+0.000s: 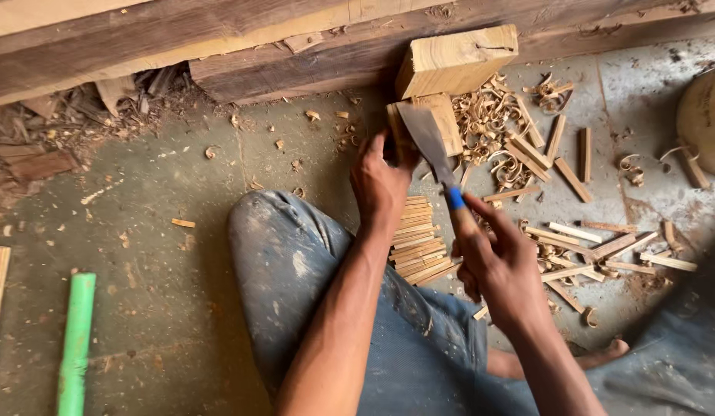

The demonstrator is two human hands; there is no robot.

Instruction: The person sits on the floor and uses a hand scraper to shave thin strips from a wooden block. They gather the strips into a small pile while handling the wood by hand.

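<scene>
My left hand [382, 181] grips a small upright piece of wood [442, 119] that stands on the floor in front of a bigger wooden block [456, 60]. My right hand [500, 262] holds a wide flat chisel [430, 142] by its handle, which has a blue band. The chisel's blade lies against the face of the small piece. A neat stack of thin wooden strips [419, 243] lies on the floor between my two hands, beside my knee.
Loose wooden strips [596, 246] and curled shavings [488, 115] litter the concrete floor on the right. Heavy timber beams [218, 46] run along the top. A green pipe [76, 343] lies at the lower left. A round wooden object [704, 115] sits at the right edge.
</scene>
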